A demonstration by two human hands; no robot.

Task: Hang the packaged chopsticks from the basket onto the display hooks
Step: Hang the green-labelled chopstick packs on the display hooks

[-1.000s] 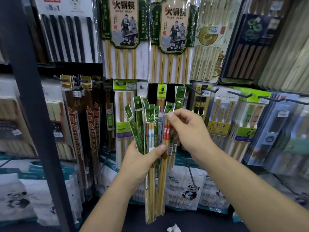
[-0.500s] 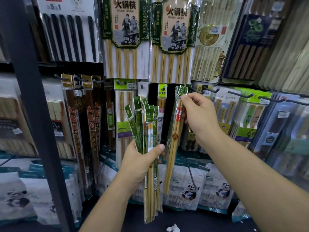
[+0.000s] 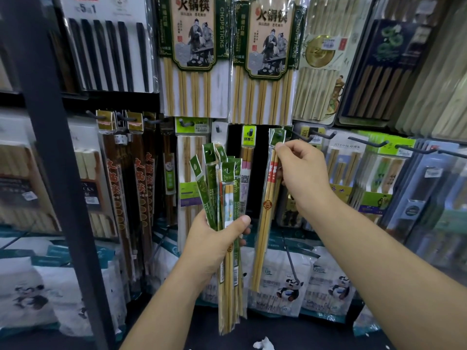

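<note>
Right hand: my right hand [image 3: 303, 173] pinched one pack of chopsticks [image 3: 266, 213] near its top, thumb and fingertips curled on the clear sleeve just below the green header card [image 3: 276, 137].
Task thing: that pack hung almost upright, its lower end swung slightly left, between a green-labelled pack [image 3: 249, 137] and the stock on the right.
Hook: the header card sat at the tip of a dark display hook [image 3: 278, 134]. I judged it was going onto the peg, but I could not tell whether the hole was fully seated.
Left hand: my left hand [image 3: 217, 238] gripped a bundle of packs [image 3: 225, 195] around its middle, thumb across the front, headers fanned upward.
Done: at most this one pack was close to hung.
Left: the whole bundle still needed hooks, so I reckoned most of the work was ahead.
Basket: not in view, so I could not say what remained in it.
Around: large hot-pot chopstick packs [image 3: 192, 56] hung above, dark brown packs [image 3: 121, 185] to the left, panda-print bags [image 3: 288, 286] below, and a white scrap [image 3: 264, 346] lay on the floor.
In the way: the neighbouring hooks [image 3: 369, 143] jutted out near my wrist, and a black upright post [image 3: 50, 147] crowded the left side.
</note>
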